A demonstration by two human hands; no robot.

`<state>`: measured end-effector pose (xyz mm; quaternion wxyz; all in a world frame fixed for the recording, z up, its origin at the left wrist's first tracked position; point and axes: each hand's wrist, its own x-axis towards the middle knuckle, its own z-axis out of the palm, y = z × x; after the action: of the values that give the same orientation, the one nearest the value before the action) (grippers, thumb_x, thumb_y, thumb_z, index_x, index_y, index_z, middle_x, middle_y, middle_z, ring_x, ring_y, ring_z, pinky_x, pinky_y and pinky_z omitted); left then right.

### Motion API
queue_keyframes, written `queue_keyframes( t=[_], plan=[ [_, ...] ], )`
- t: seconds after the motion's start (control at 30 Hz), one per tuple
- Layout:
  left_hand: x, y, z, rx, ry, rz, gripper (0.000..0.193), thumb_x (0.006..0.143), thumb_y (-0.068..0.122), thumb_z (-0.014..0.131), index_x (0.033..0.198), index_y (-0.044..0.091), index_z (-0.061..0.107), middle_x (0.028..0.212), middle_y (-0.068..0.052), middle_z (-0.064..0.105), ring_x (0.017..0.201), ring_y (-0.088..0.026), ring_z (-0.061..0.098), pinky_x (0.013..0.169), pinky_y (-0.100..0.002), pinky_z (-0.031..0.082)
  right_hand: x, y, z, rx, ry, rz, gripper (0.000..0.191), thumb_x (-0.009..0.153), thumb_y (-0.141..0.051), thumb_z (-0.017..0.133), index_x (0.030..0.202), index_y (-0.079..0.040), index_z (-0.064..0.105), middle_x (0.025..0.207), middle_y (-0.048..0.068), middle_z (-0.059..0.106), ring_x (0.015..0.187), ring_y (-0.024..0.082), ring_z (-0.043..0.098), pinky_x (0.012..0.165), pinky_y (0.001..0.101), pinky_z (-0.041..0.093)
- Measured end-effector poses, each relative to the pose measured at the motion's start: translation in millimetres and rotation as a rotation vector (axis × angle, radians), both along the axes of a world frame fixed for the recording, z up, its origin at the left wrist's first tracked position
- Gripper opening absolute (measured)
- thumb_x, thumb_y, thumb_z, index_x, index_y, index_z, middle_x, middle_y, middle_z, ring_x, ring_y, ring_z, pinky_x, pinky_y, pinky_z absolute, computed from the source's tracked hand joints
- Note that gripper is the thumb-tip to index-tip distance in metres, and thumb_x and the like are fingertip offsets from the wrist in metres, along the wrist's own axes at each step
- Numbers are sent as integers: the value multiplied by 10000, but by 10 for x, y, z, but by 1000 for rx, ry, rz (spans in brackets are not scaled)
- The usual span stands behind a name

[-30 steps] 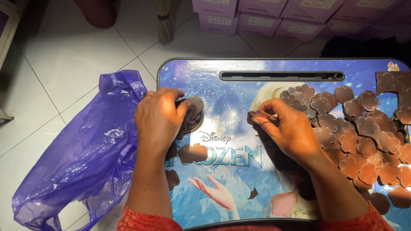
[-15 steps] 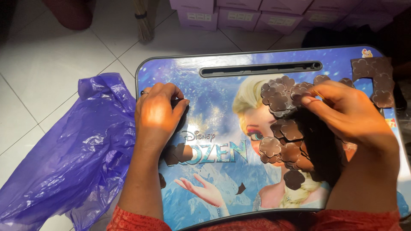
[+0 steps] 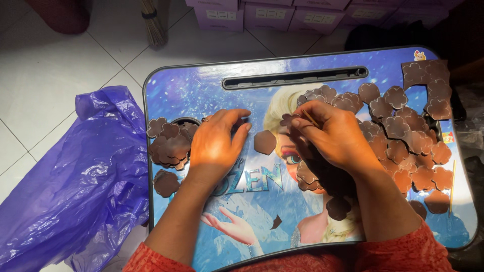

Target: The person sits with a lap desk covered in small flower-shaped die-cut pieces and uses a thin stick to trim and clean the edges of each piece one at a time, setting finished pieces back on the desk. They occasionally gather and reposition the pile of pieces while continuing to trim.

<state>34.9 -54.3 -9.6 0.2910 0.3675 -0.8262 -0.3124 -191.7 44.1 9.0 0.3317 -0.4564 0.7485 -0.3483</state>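
The blue picture-printed counter (image 3: 201, 85) is serving as the landmark here, and both hands are working over its middle. The left hand (image 3: 217, 143) is lying palm-down on the counter's left half, its fingers loosely spread and pressing flat rather than pinching; whether anything is lying under the palm cannot be told. Just left of that hand, at the counter's left edge, a small stack (image 3: 169, 143) of brown flower-shaped pieces is sitting over a round recess, with the hand's edge touching or nearly touching it, and one more brown piece (image 3: 166, 183) is lying alone a little nearer the person. The right hand (image 3: 335, 136) is hovering over the counter's centre, its grip pressed together on a thin stick (image 3: 310, 118), the fingertips also meeting a small brown piece (image 3: 289, 120) at the stick's end. Between the two hands a single rounded brown piece (image 3: 264, 142) is lying flat on the counter, apart from both. To the right of the right hand, a wide heap (image 3: 403, 136) of the same flower-shaped pieces is covering much of the counter's right half, and a brown sheet (image 3: 428, 80) with cut-out gaps is resting at the counter's far right corner. A long slot (image 3: 295, 78) is running along the counter's far edge. Off the counter's left side a crumpled purple bag (image 3: 75, 186) is lying on the white tiled floor (image 3: 45, 85), and beyond the far edge purple boxes (image 3: 267, 12) are standing in a row.
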Motion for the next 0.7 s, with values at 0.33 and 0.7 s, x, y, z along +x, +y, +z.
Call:
queue_keyframes(
  t=[0.33, 0.7],
  plan=[
    [8, 21, 2, -16, -136, -180, 349, 776, 336, 790, 1067, 153, 729, 1025, -54, 657, 996, -311, 614, 831, -462, 448, 240, -20, 99, -45, -39, 82, 210, 942, -126, 678, 1120, -33, 739, 958, 67, 754, 828, 168, 757, 711, 300, 596],
    [17, -78, -36, -12, -159, -197, 376, 758, 383, 806, 1078, 193, 752, 1006, -49, 665, 958, -319, 609, 816, -458, 458, 261, -4, 135, -451, 417, 37, 150, 980, -73, 732, 1127, -41, 738, 1048, 101, 768, 722, 161, 680, 657, 278, 531]
  ],
)
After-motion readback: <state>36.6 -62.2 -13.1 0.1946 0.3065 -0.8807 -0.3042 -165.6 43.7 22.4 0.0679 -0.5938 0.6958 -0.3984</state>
